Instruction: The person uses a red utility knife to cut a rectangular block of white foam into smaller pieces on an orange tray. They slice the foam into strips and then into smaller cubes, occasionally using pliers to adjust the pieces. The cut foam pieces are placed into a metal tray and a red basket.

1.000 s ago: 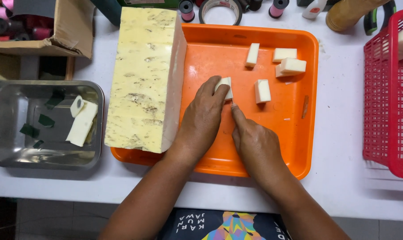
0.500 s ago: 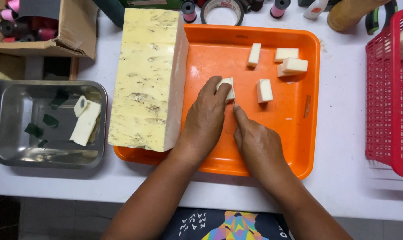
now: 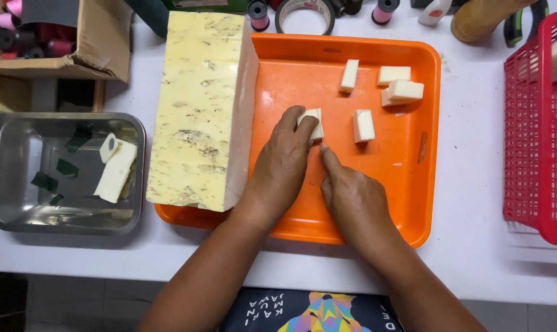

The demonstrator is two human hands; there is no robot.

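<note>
A small foam piece (image 3: 311, 123) is clamped by the left hand (image 3: 281, 169)'s fingers while something thin is pinched in the right hand (image 3: 352, 197); a slip could nick a fingertip.

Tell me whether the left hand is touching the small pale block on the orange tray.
Touching. The head view shows the left hand with its fingers wrapped over the small pale block, no gap between them.

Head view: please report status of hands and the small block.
Left hand grips small pale block on orange tray. Right hand fingertip at block's edge. Big yellow slab close beside left hand.
</note>
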